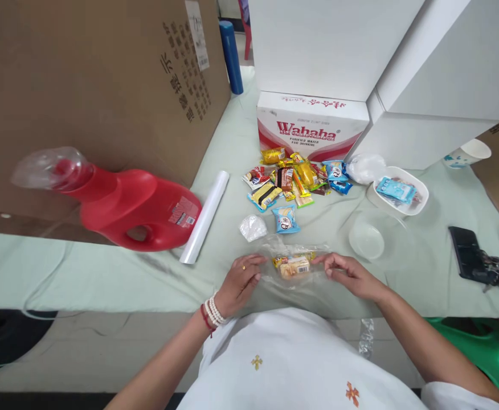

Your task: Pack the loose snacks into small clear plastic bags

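Note:
A clear plastic bag (270, 278) lies on the table in front of me, with a packaged bread snack (294, 267) and a yellow wrapper in it or on it; I cannot tell which. My left hand (243, 282) has its curled fingers closed at the bag's left edge. At the right edge, my right hand (352, 275) pinches the plastic, its index finger reaching toward the snack. Just beyond the bag are a blue snack packet (286, 220) and a crumpled clear wrapper (253, 228). A pile of wrapped snacks (284, 179) lies farther back.
A red detergent jug (142, 208) and a white roll (205, 216) lie left, by a large carton (104, 74). The Wahaba box (313, 128) stands behind the snacks. Rightward are a white container (422, 196), a clear bowl (367, 239), a phone (467, 253) and keys (497, 270).

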A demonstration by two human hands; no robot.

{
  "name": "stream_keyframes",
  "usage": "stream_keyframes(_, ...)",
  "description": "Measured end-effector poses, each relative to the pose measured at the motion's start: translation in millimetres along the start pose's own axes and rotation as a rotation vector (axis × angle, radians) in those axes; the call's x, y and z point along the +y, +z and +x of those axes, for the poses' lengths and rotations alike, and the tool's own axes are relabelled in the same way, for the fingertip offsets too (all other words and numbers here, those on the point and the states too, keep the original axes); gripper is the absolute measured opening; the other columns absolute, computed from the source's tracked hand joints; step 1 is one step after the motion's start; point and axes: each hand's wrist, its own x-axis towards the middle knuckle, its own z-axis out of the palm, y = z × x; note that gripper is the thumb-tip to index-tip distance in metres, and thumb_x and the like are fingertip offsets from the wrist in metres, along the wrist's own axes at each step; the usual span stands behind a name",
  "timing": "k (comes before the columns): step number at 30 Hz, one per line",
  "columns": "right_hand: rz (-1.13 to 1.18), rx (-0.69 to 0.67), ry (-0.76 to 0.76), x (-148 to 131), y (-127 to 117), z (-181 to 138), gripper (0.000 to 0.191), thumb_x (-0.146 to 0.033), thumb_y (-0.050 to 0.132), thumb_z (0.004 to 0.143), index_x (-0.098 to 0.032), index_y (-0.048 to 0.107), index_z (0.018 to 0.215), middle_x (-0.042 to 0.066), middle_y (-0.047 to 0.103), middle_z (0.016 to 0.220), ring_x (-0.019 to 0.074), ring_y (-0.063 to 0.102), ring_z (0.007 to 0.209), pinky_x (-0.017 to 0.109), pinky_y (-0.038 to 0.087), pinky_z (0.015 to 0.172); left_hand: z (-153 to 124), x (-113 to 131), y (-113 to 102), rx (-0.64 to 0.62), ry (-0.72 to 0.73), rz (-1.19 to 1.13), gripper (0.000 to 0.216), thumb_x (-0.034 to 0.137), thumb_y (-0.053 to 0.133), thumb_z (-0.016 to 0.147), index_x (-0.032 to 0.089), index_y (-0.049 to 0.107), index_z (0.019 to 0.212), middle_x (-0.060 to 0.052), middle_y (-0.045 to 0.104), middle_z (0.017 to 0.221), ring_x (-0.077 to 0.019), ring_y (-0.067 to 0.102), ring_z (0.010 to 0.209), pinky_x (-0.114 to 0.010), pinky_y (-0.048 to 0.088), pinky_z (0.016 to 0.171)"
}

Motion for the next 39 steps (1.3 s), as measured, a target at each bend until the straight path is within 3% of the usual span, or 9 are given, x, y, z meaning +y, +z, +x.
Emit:
stream_keyframes(6, 0.268, 0.112, 0.151, 9, 0, 21, 0.031, -0.05, 0.06, 0.095, -0.021, 0.05, 0.089, 0.009, 0.065, 0.135, 0.0042, 0.047, 0.051, 0.026, 0.044, 0.054, 2, 3, 8, 0.1, -0.288, -0.146, 0.039, 0.045, 0.032, 0.107, 0.023, 0.063, 0.118, -0.01, 0.074, 0.11, -0.0243, 0.069, 0.103, -0.042, 0.051, 0.094)
stream_keyframes(15, 0.483, 0.259, 0.304, 14, 15, 38, 0.038, -0.052, 0.068, 0.086, -0.021, 0.046, 0.085, 0.008, 0.067, 0.134, -0.0007, 0.033, 0.037, 0.022, 0.025, 0.037, 16, 9, 11, -0.035, 0.177, 0.06, 0.104, 0.088, 0.065, 0.067, 0.025, 0.046, 0.148, -0.02, 0.055, 0.147, -0.0395, 0.05, 0.138, -0.065, 0.022, 0.122)
stream_keyframes(18, 0.534, 0.273, 0.329, 12, 14, 40, 0.038, -0.052, 0.069, 0.084, -0.021, 0.046, 0.084, 0.007, 0.069, 0.131, -0.0007, 0.033, 0.036, 0.022, 0.023, 0.036, 14, 14, 11, -0.019, 0.324, 0.186, 0.067, 0.069, 0.071, 0.08, 0.031, 0.059, 0.133, -0.013, 0.055, 0.15, -0.0378, 0.038, 0.149, -0.068, 0.011, 0.124)
stream_keyframes(20, 0.555, 0.276, 0.338, 12, 12, 41, 0.039, -0.053, 0.069, 0.084, -0.021, 0.046, 0.085, 0.006, 0.07, 0.128, -0.0007, 0.033, 0.036, 0.022, 0.023, 0.036, 14, 15, 13, 0.042, 0.339, 0.22, 0.022, 0.042, 0.066, 0.093, 0.031, 0.067, 0.113, -0.006, 0.068, 0.136, -0.0298, 0.045, 0.145, -0.062, 0.016, 0.125)
stream_keyframes(22, 0.547, 0.281, 0.34, 14, 11, 41, 0.04, -0.054, 0.069, 0.084, -0.021, 0.047, 0.085, 0.006, 0.071, 0.126, -0.0007, 0.032, 0.036, 0.022, 0.023, 0.037, 18, 14, 18, 0.097, 0.232, 0.201, 0.014, 0.025, 0.054, 0.099, 0.028, 0.067, 0.096, -0.002, 0.077, 0.111, -0.023, 0.059, 0.13, -0.055, 0.025, 0.124)
stream_keyframes(27, 0.307, 0.286, 0.35, 26, 12, 34, 0.04, -0.058, 0.068, 0.085, -0.02, 0.056, 0.091, 0.004, 0.073, 0.108, 0.0035, 0.044, 0.042, 0.022, 0.034, 0.041, 40, 1, 34, 0.231, -0.299, 0.228, 0.037, 0.036, 0.045, 0.103, 0.022, 0.061, 0.073, -0.003, 0.068, 0.074, -0.0217, 0.067, 0.085, -0.043, 0.049, 0.091)
stream_keyframes(31, 0.043, 0.265, 0.288, 27, 2, 21, 0.041, -0.056, 0.054, 0.096, -0.02, 0.067, 0.112, 0.002, 0.07, 0.08, 0.0132, 0.058, 0.053, 0.028, 0.049, 0.053, 54, -2, 45, 0.249, -0.406, 0.288, 0.041, 0.04, 0.058, 0.097, 0.021, 0.059, 0.061, -0.006, 0.065, 0.073, -0.0253, 0.06, 0.086, -0.041, 0.044, 0.081)
stream_keyframes(35, -0.369, 0.33, 0.015, 16, -23, 15, 0.028, -0.038, 0.052, 0.099, -0.024, 0.071, 0.114, 0.011, 0.066, 0.131, 0.0228, 0.069, 0.098, 0.038, 0.057, 0.082, 57, 2, 49, 0.307, -0.373, 0.252, 0.031, 0.037, 0.062, 0.093, 0.021, 0.067, 0.067, -0.009, 0.069, 0.089, -0.0285, 0.056, 0.097, -0.046, 0.044, 0.087)
stream_keyframes(39, -0.758, 0.084, -0.088, 4, -31, 27, 0.042, -0.023, 0.061, 0.092, -0.028, 0.064, 0.134, 0.011, 0.052, 0.15, 0.0287, 0.054, 0.128, 0.041, 0.053, 0.094, 57, 3, 50, 0.339, -0.357, 0.246, 0.031, 0.036, 0.062, 0.094, 0.022, 0.067, 0.068, -0.008, 0.067, 0.091, -0.027, 0.055, 0.099, -0.049, 0.046, 0.093)
